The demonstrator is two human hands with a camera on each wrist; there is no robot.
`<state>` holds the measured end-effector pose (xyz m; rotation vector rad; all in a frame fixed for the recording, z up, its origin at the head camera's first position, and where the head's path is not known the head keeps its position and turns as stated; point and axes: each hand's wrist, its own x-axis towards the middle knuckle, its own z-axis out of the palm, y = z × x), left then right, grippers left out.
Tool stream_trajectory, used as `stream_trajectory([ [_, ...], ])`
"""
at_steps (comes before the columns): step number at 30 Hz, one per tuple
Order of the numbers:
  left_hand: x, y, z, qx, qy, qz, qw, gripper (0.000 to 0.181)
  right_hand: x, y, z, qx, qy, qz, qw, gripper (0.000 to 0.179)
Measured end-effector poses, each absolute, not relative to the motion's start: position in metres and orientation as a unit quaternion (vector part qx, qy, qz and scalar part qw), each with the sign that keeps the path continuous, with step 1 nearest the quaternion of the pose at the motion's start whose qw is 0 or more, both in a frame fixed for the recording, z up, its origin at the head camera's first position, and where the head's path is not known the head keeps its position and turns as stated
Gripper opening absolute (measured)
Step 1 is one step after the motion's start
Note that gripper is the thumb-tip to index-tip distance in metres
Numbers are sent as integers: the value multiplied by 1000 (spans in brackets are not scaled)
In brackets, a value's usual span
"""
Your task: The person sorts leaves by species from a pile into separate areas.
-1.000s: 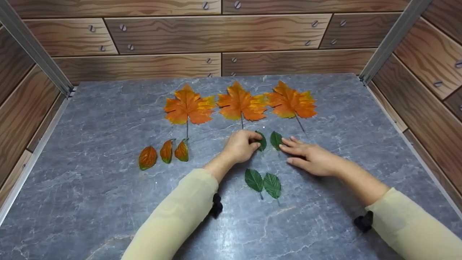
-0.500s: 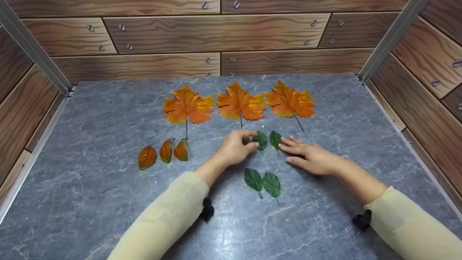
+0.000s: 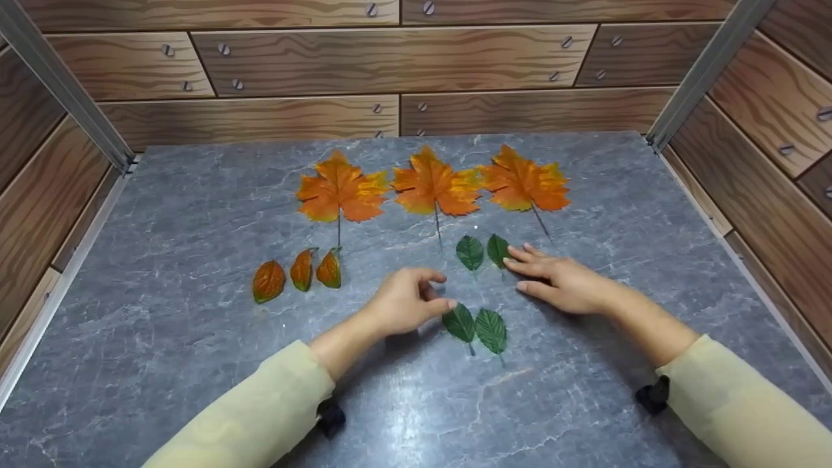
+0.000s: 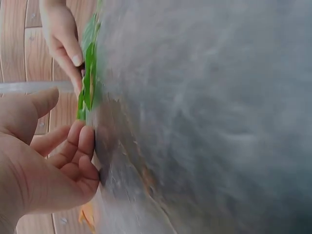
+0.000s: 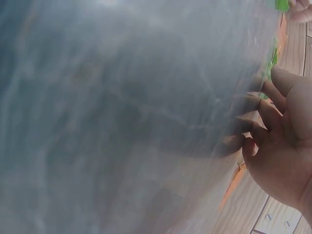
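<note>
My left hand [image 3: 406,300] hovers beside the lower pair of green leaves, its fingers loosely bent and nothing between them. Its thumb tip overlaps the edge of the lower left green leaf [image 3: 459,324] in the head view; whether they touch I cannot tell. The lower right green leaf [image 3: 491,331] lies close beside that one. Farther back, an upper left green leaf [image 3: 469,252] lies flat on its own. My right hand [image 3: 564,283] is spread low over the table, with fingertips at the edge of the upper right green leaf [image 3: 497,249].
Three orange maple leaves [image 3: 341,188] lie in a row along the back of the grey marbled table [image 3: 195,377]. Three smaller brown-green leaves [image 3: 268,281] lie to the left. Wood-patterned walls [image 3: 390,62] enclose the back and sides.
My left hand has let go of the upper left green leaf and come back toward the lower pair. That leaf now lies fully uncovered. The right hand stays in place.
</note>
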<state>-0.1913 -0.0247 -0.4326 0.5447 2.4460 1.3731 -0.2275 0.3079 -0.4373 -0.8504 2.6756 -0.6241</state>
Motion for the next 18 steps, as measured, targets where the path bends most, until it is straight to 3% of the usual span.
stream_trajectory([
  [6, -179, -27, -435, 199, 855, 456, 145, 50, -227, 308, -436, -295, 922, -212, 134, 53],
  [18, -169, -14, -444, 176, 897, 396, 84, 53, -227, 307, -436, -286, 925, -208, 136, 53],
])
